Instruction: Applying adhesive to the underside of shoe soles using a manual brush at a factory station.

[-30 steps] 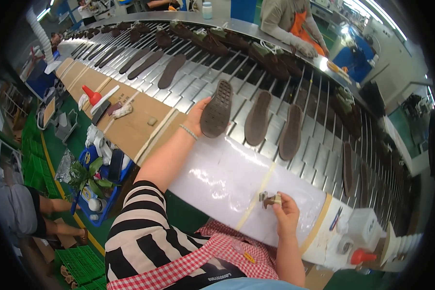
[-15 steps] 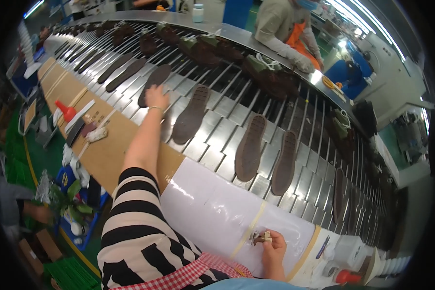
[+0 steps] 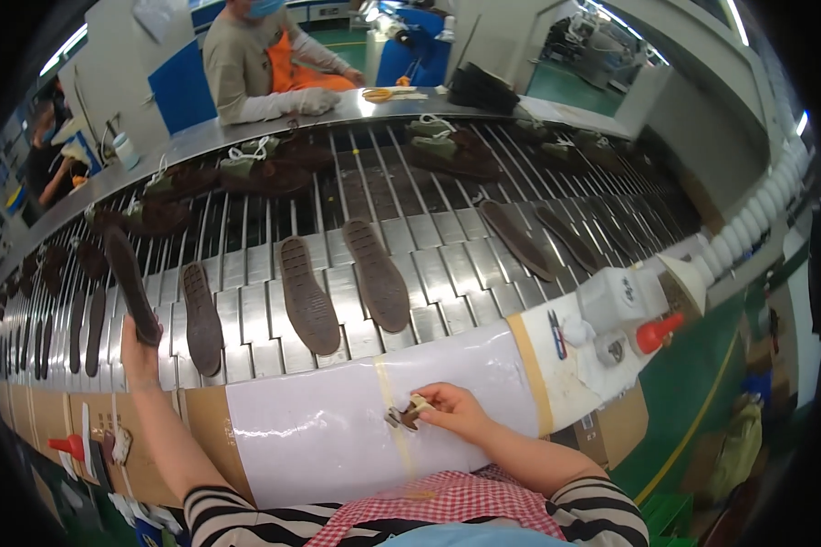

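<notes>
Raised off the metal slat conveyor (image 3: 246, 328), a dark brown shoe sole (image 3: 128, 278) stands tilted in my left hand (image 3: 140, 360), which grips its lower end. Beside it on the slats lies another brown sole (image 3: 202, 319). A pair of soles, one nearer (image 3: 308, 301) and one farther right (image 3: 376, 278), rests past that. Over the white sheet (image 3: 310, 428), my right hand (image 3: 456, 415) pinches a small cream-and-brown piece (image 3: 416, 412) between thumb and fingers; its exact kind cannot be made out.
Dark shoes with green uppers (image 3: 452, 150) ride the conveyor's far rods. Across it sits a person in an orange apron (image 3: 303, 64). A clear plastic container (image 3: 620, 296), a red-capped bottle (image 3: 657, 333) and a ribbed white hose (image 3: 748, 223) stand at the right; cardboard (image 3: 214, 438) lies left.
My left hand has closed on the sole and lifted it from the slats. The view has swung to the right. My right hand still pinches the small piece over the white sheet.
</notes>
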{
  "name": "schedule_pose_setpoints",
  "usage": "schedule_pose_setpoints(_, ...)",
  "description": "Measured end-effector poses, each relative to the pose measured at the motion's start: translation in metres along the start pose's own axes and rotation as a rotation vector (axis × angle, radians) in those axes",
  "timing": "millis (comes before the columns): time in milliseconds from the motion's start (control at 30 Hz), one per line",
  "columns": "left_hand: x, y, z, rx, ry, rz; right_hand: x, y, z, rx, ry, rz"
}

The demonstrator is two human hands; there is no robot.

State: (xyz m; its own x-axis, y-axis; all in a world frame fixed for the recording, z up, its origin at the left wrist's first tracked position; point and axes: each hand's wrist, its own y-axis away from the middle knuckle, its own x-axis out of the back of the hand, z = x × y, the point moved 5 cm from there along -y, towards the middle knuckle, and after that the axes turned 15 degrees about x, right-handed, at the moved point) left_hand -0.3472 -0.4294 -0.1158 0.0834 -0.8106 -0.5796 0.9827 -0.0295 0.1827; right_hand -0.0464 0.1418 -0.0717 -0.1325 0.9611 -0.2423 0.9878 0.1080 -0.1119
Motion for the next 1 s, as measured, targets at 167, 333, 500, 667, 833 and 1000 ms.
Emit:
schedule_pose_setpoints(167, -0.202, 0.146, -0.004, -0.057, 0.196, -0.464, -0.008, -0.008, 0.000, 0.020, -0.038, 0.012)
schedule_pose_setpoints(333, -0.288, 0.179, -0.061, 0.162, 0.307, -0.707, -0.006, 0.006, -0.035, 0.043, -0.051, -0.013)
schedule_pose_setpoints(500, -0.363, 0.233, -0.105, 0.408, 0.366, -0.675, 0.058, 0.071, -0.143, 0.385, 0.687, 0.099)
schedule_pose_setpoints(667, -0.397, 0.276, -0.166, 0.664, 0.374, -0.759, 0.143, 0.146, -0.226, 0.350, 1.231, 0.527)
schedule_pose_setpoints(833, -0.423, 0.306, -0.200, 0.745, 0.355, -0.647, 0.204, 0.179, -0.272, 0.425, 1.743, 0.631)
schedule_pose_setpoints(1000, -0.431, 0.322, -0.221, 0.799, 0.406, -0.694, 0.236, 0.174, -0.266, 0.387, 1.922, 0.555)
